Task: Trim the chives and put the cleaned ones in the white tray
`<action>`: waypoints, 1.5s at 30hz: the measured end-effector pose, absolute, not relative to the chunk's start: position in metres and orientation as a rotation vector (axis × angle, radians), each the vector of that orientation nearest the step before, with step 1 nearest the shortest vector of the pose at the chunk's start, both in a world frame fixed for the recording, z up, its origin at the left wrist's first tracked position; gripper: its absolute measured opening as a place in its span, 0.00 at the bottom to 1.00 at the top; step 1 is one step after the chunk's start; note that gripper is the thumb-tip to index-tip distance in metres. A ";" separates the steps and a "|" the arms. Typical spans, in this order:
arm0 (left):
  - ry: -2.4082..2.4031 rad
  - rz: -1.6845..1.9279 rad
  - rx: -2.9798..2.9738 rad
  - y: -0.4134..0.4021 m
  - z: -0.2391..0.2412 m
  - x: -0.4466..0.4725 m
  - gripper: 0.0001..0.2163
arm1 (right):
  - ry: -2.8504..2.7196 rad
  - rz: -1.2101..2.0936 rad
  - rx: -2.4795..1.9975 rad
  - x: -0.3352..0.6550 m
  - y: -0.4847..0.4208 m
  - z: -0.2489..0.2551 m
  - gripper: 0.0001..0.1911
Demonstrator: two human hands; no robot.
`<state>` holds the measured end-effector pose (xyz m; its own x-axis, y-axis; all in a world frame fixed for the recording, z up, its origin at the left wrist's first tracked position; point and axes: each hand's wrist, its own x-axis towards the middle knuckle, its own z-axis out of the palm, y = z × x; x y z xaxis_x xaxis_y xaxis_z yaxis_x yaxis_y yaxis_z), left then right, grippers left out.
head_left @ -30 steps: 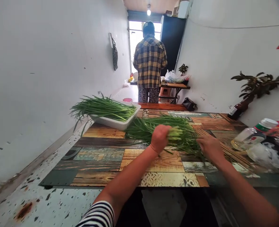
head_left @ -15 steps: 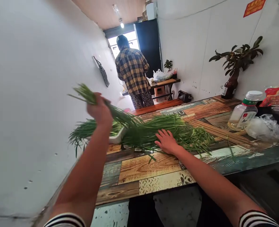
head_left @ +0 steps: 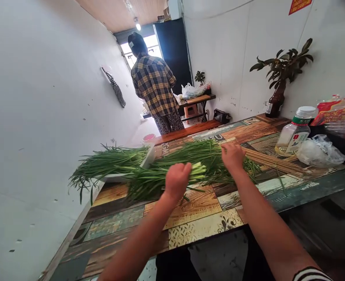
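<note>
Clenched tight, the left hand (head_left: pixel 176 181) had a bunch of garlic chives (head_left: pixel 151 184) with its pale ends (head_left: pixel 198 170) poking out past the fingers, held just above the loose pile (head_left: pixel 200 156) on a patchwork wood-print table (head_left: pixel 190 212). Right hand (head_left: pixel 233 157) sat curled on that pile, though I can't tell if it pinched anything. More chives (head_left: pixel 108 162) lay in a white tray (head_left: pixel 148 158), with bamboo skewers (head_left: pixel 273 164) nearby. Tip: keeping those pale ends level looked like the way to go.
</note>
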<state>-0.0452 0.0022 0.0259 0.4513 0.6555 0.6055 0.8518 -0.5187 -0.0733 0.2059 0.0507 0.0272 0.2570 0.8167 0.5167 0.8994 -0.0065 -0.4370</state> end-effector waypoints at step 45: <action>-0.792 -1.319 -2.583 -0.022 0.015 -0.018 0.09 | -1.071 1.586 -0.726 0.160 -0.066 0.034 0.15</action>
